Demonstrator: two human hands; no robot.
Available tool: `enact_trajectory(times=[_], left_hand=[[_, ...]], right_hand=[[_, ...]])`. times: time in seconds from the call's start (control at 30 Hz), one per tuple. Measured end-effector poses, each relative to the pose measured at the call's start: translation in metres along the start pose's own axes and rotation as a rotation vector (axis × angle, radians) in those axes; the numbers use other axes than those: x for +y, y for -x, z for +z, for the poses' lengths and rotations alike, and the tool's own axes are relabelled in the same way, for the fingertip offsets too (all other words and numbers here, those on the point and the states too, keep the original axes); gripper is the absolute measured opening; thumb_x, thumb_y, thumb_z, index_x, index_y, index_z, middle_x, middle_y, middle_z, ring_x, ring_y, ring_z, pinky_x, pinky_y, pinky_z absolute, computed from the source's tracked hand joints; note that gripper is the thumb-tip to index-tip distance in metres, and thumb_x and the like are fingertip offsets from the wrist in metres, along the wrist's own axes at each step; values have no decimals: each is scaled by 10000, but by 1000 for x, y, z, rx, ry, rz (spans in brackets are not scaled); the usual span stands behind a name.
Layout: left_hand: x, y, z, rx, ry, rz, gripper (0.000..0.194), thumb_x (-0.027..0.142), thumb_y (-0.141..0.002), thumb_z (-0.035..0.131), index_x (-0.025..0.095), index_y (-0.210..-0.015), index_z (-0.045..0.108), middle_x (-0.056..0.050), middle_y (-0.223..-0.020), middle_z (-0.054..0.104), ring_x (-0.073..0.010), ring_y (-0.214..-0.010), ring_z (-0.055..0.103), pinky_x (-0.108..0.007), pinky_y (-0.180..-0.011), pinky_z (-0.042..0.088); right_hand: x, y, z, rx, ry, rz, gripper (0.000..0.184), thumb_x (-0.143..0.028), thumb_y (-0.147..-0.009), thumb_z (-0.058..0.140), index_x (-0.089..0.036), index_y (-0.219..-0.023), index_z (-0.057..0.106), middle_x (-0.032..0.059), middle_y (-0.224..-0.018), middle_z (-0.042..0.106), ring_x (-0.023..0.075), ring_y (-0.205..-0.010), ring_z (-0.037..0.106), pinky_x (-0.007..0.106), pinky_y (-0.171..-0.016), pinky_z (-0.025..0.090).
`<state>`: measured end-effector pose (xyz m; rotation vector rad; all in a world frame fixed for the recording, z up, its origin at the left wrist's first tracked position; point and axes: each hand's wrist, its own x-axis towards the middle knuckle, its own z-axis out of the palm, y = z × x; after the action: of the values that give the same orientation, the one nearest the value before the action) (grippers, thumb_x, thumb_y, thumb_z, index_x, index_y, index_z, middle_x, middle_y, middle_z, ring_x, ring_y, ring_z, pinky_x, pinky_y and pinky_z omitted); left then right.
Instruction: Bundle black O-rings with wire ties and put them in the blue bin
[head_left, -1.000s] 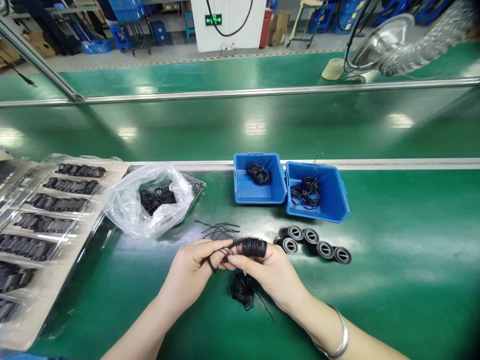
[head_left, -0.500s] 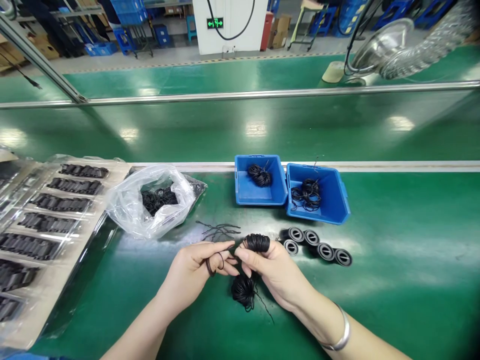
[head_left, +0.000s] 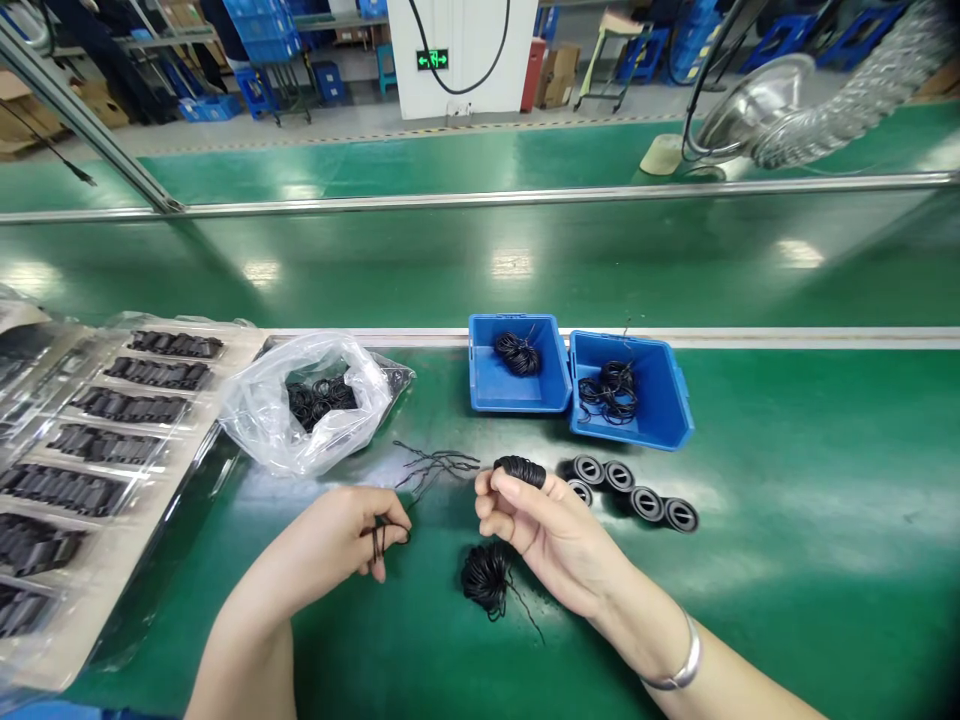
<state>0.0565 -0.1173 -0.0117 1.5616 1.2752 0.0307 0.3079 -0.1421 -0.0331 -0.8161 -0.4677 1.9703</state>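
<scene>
My left hand (head_left: pixel 334 540) pinches a few thin black rubber rings (head_left: pixel 382 540) between thumb and fingers, and they hang in a small loop. My right hand (head_left: pixel 540 530) holds a thick stack of the same black rings (head_left: pixel 520 470) at its fingertips. Between the two hands, a loose bundle of black rings (head_left: pixel 486 578) lies on the green bench top (head_left: pixel 787 560), just below my right fingers. Some thin black strands (head_left: pixel 435 465) lie spread out above my left hand, not touching it.
Two blue plastic bins (head_left: pixel 487 380) (head_left: pixel 660 400) hold black ring bundles at the back. Several round black grommets (head_left: pixel 646 504) sit beside my right hand. To the left are a clear plastic bag (head_left: pixel 255 410) of rings and a clear tray (head_left: pixel 187 470) of black parts.
My left hand has moved away to the left with the small rings, separating from my right hand. The right hand's stack has shifted slightly. The bundle on the bench stays put.
</scene>
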Motion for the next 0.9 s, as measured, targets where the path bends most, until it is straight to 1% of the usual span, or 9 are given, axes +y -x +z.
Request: enact_trajectory(times=[0.1, 0.17, 0.27, 0.33, 0.43, 0.53, 0.7, 0.8, 0.9], left_hand=[[1, -2, 0, 100, 38, 73, 210, 187, -874, 504, 183, -954, 698, -53, -891, 765, -204, -844, 757, -291, -787, 569], [1, -3, 2, 129, 99, 71, 254, 149, -857, 492, 182, -1021, 684, -67, -963, 773, -210, -927, 754, -301, -835, 573], [0, -5, 6, 148, 153, 23, 214, 181, -881, 490, 184, -1015, 658, -62, -948, 769, -193, -779, 766, -283, -694, 591], [0, -6, 9, 192, 133, 6, 164, 219, -896, 513, 190, -973, 654, -50, -909, 766, -176, -673, 750, -272, -617, 575], [1, -7, 12, 243, 155, 50, 111, 232, -889, 571, 192, -934, 664, -44, -886, 769, -196, -797, 762, -295, -743, 590], [6, -7, 17, 232, 225, 106, 154, 239, -906, 574, 198, -980, 703, -47, -938, 782, -214, -927, 760, -312, -842, 594], [18, -9, 30, 268, 316, 143, 241, 276, -912, 584, 209, -1047, 772, -45, -998, 799, -205, -853, 778, -293, -776, 638], [24, -10, 36, 290, 349, 125, 252, 249, -882, 613, 192, -1052, 790, -44, -972, 808, -194, -772, 783, -283, -745, 651], [26, -11, 39, 296, 370, 94, 268, 227, -871, 620, 185, -1074, 791, -47, -999, 807, -190, -737, 786, -281, -729, 659]], right_hand=[[0, -1, 0, 29, 23, -10, 166, -288, -867, 758, -128, -821, 745, 17, -727, 665, 102, -635, 622, 221, -651, 528], [0, -1, 1, 54, 44, -15, 193, -296, -851, 775, -142, -755, 709, -10, -678, 612, 93, -604, 576, 221, -624, 491], [1, -1, 1, 87, 99, -32, 276, -317, -827, 798, -156, -663, 646, -38, -612, 524, 90, -578, 505, 233, -604, 439], [3, -1, 0, 119, 166, -53, 279, -337, -799, 819, -162, -660, 652, -46, -590, 496, 95, -569, 472, 244, -587, 413], [7, -3, -2, 173, 313, -88, 228, -369, -767, 836, -168, -750, 729, -39, -591, 530, 109, -571, 465, 265, -585, 400], [12, -4, -3, 201, 471, -97, 240, -407, -776, 817, -174, -827, 787, -22, -582, 580, 115, -567, 471, 282, -607, 403], [16, -2, -1, 163, 592, -101, 261, -416, -741, 818, -196, -881, 813, -7, -623, 653, 125, -555, 512, 282, -591, 438], [18, -2, 2, 129, 634, -158, 219, -387, -749, 808, -201, -865, 807, 30, -786, 728, 171, -694, 628, 304, -694, 498], [19, -1, 3, 123, 687, -192, 186, -359, -751, 809, -190, -828, 794, 48, -860, 736, 200, -803, 659, 316, -761, 506]])
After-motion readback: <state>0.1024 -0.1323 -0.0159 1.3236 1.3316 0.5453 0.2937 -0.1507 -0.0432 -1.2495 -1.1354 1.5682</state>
